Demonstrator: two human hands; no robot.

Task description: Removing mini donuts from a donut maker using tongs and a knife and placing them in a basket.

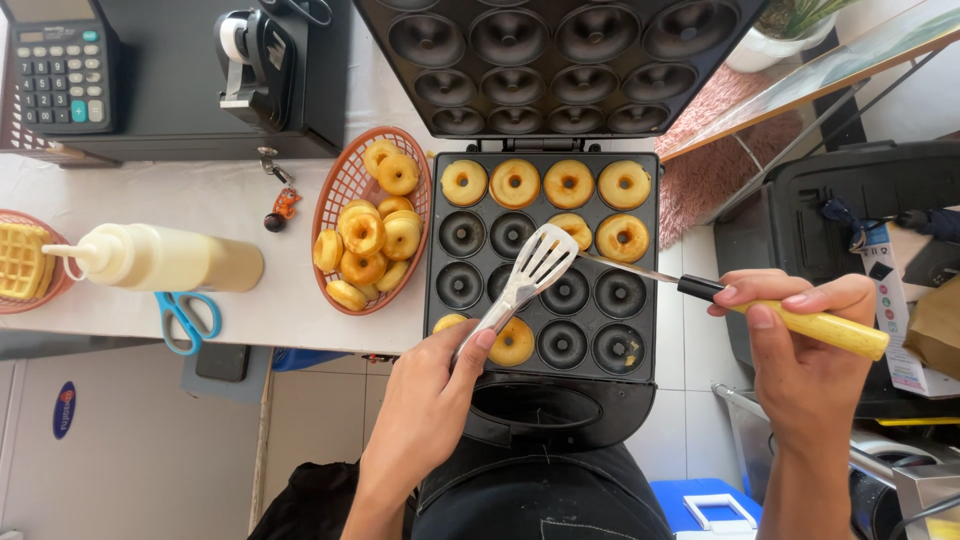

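An open black mini-donut maker (541, 265) sits before me with several golden donuts in its back rows and two at the front left. My left hand (432, 402) grips metal slotted tongs (527, 277), their tip over the middle of the plate. My right hand (803, 345) holds a yellow-handled metal pick (818, 326), whose thin tip reaches a donut (573, 229) in the second row. An orange plastic basket (345, 185) left of the maker holds several baked donuts (366, 232).
A squeeze bottle of batter (160, 258) lies on the white counter, blue scissors (184, 319) beside it. A waffle (22, 260) rests in a basket at far left. Calculator (58, 72) and tape dispenser (255, 60) stand at the back. A black bin (830, 205) is at right.
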